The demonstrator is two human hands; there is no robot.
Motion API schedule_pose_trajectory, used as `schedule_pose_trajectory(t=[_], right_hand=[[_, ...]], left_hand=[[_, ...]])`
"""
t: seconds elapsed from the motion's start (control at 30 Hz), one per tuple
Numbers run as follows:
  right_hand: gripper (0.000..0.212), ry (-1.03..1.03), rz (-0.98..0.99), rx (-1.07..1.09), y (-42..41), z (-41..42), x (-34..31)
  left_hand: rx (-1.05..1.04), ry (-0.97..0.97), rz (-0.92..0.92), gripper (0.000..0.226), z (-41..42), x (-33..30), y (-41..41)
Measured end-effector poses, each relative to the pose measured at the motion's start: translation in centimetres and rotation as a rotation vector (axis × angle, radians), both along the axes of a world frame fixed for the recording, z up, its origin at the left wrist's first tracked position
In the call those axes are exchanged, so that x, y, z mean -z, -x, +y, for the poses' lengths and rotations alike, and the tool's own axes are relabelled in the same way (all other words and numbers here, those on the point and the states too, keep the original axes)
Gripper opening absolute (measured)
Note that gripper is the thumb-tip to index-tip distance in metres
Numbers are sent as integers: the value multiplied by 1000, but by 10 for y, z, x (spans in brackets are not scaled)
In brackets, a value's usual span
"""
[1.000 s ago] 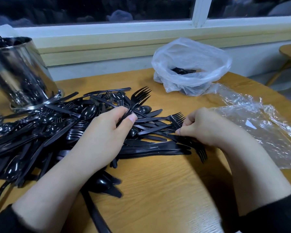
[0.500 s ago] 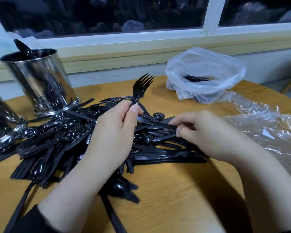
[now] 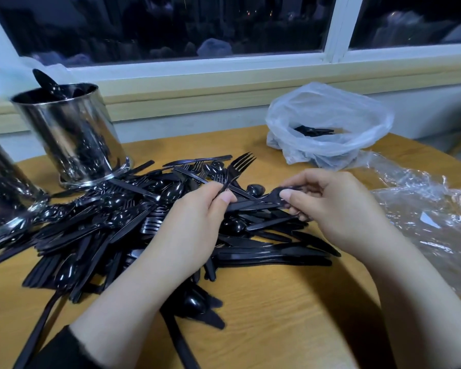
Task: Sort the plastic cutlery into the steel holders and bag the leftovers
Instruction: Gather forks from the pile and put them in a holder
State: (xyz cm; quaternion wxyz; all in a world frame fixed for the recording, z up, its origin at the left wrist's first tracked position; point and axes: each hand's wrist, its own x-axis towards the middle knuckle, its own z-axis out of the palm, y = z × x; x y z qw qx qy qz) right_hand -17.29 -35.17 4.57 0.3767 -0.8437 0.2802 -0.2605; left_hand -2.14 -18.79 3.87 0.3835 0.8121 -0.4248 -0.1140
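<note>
Worktop [image 3: 277,315]: wooden, under a dark window; our black cutlery pile [image 3: 104,230] sprawls across its left half.
Left hand [image 3: 189,230]: we pinch a fork [image 3: 237,169], tines up.
Right hand [image 3: 333,209]: we pinch a spoon [image 3: 274,194] above the pile.
Holders: one [image 3: 72,137] behind the pile, another [image 3: 3,193] at left edge.
Bag [image 3: 328,123]: open, back right, some cutlery inside.

We see a heap of cutlery [image 3: 123,227] in glossy black plastic, smooth enough to catch the light. The steel holder [image 3: 69,134] beside it is polished metal, mirror-bright, reflecting the pieces at its foot. The table [image 3: 290,315] is matt wood with a visible grain. The bag [image 3: 328,113] is thin, cloudy white plastic, and the wrap [image 3: 431,222] is clear, crinkled, shiny film.
</note>
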Motion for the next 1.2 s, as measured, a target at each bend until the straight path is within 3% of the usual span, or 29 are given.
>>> schedule_pose_trajectory(t=[0.17, 0.37, 0.5, 0.67, 0.77, 0.87, 0.93, 1.2], right_hand=[[17, 1, -100, 26, 1, 0, -2], [10, -29, -147, -128, 1, 9, -8], [18, 91, -176, -62, -15, 20, -6], [12, 106, -210, 23, -17, 10, -5], [3, 164, -55, 134, -4, -15, -12], [10, 215, 276, 80, 3, -33, -12], [16, 197, 397, 20, 3, -37, -8], [41, 204, 561, -29, 9, -44, 3]], left_hand=[[10, 71, 177, 29, -3, 2, -1], [81, 167, 482, 27, -1, -3, 3], [226, 138, 571, 34, 1, 0, 14], [178, 212, 689, 36, -3, 6, 12], [143, 267, 671, 35, -4, 9, 4], [106, 319, 652, 23, -5, 12, 0], [84, 349, 621, 24, -5, 13, -1], [62, 365, 571, 24, -5, 14, -2]])
